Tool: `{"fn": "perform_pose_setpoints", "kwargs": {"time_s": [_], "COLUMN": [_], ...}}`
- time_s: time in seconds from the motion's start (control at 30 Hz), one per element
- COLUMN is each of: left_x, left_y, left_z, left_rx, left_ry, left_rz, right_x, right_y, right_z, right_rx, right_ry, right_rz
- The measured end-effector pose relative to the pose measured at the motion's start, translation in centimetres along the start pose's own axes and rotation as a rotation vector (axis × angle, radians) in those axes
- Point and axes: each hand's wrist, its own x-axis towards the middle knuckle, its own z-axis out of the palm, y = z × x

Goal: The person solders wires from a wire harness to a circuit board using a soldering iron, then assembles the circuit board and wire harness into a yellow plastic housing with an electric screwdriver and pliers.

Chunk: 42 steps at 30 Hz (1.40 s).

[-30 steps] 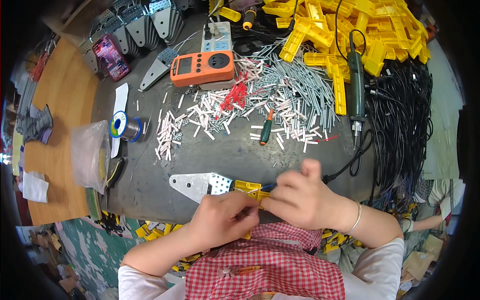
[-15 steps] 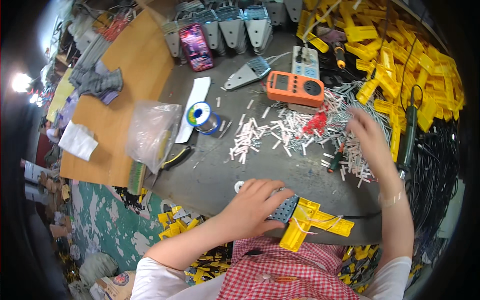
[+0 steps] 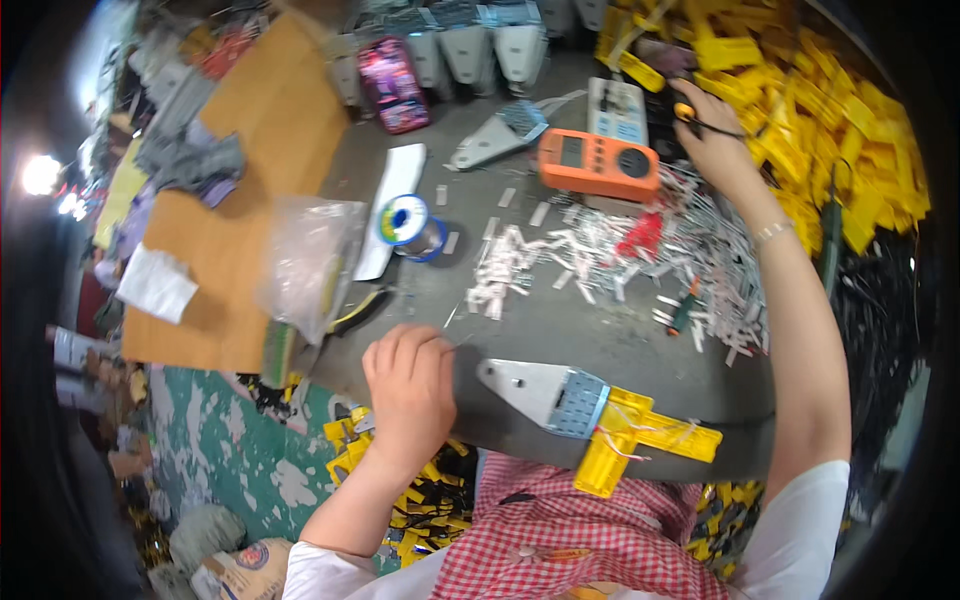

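Observation:
My right hand (image 3: pixel 712 138) is at the back right with its fingers closed around the orange-and-black handle of a screwdriver (image 3: pixel 684 112). At the table's front edge, my left hand (image 3: pixel 410 385) has its fingers curled together; whatever may be inside is hidden. To its right, apart from it, lies a tapered grey metal plate (image 3: pixel 525 388) with a perforated blue-grey end piece (image 3: pixel 577 403). That piece meets an open yellow plastic handle shell (image 3: pixel 612 450) that overhangs the front edge. Thin pale wires lie across the shell, and a dark cable runs off to the right.
An orange meter (image 3: pixel 598 165) stands by a white power strip (image 3: pixel 618 110). Loose metal parts with white sleeves (image 3: pixel 600 250) cover the table's middle right. Yellow shells (image 3: pixel 800 110) heap at the far right. A solder spool (image 3: pixel 411 230), phone (image 3: pixel 393 85) and plastic bag (image 3: pixel 312 260) lie left.
My right hand has gone from above the loose parts back to the screwdriver. My left hand has let go of the metal plate and shifted left, leaving the plate uncovered.

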Motion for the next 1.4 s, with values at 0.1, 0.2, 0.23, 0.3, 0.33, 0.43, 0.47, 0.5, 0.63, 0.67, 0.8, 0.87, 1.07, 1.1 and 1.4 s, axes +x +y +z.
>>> {"fn": "perform_pose_setpoints", "kwargs": {"time_s": [0.1, 0.2, 0.23, 0.3, 0.33, 0.43, 0.47, 0.5, 0.63, 0.67, 0.8, 0.87, 1.07, 1.1, 1.4], "left_x": [1.3, 2.6, 2.8, 2.7, 2.6, 2.2, 1.9, 1.7, 1.3, 1.3, 1.4, 1.4, 1.3, 1.3, 1.0], "left_y": [5.4, 10.3, 10.9, 11.2, 11.2, 11.0, 11.1, 11.5, 11.5, 11.6, 11.8, 11.9, 12.0, 12.0, 12.5], "left_z": [0.9, 1.1, 1.6, 2.2, 2.4, 1.1, 0.9, 1.0, 1.7, 1.7, 1.2, 1.0, 1.0, 1.0, 1.1], "left_rx": [-0.370, -0.699, -0.710, -0.798, -0.874, -0.964, -1.004, -1.018, -0.989, -0.978, -0.925, -0.914, -0.896, -0.891, -0.755], "left_ry": [-0.062, -0.163, -0.147, -0.167, -0.190, -0.297, -0.345, -0.312, -0.355, -0.346, -0.326, -0.307, -0.301, -0.300, -0.145], "left_rz": [0.251, 0.480, 0.477, 0.406, 0.336, 0.162, 0.055, 0.040, 0.015, 0.014, 0.045, 0.055, 0.055, 0.057, 0.270], "right_x": [1.0, 0.4, -0.3, -1.4, -2.0, -5.0, -6.2, -7.4, -10.3, -11.2, -13.0, -13.2, -13.2, -13.2, -13.3], "right_y": [0.2, 0.1, -0.7, -2.7, -3.5, -6.6, -7.8, -8.3, -10.0, -9.9, -11.8, -12.2, -12.5, -12.6, -13.0], "right_z": [0.0, -0.7, -1.7, -3.8, -5.3, -10.6, -12.3, -13.6, -14.0, -13.4, -12.1, -11.6, -10.9, -11.0, -11.2], "right_rx": [0.036, -0.134, -0.149, -0.159, -0.091, 0.106, 0.198, 0.436, 0.820, 0.803, 1.001, 1.002, 0.898, 0.899, 0.933], "right_ry": [0.063, 0.086, 0.074, 0.049, 0.216, 0.352, 0.394, 0.377, 0.102, -0.004, -0.162, -0.206, -0.163, -0.164, -0.135], "right_rz": [0.051, 0.000, -0.054, -0.113, -0.190, -0.151, -0.109, 0.077, 0.620, 0.640, 0.711, 0.676, 0.585, 0.585, 0.518]}}
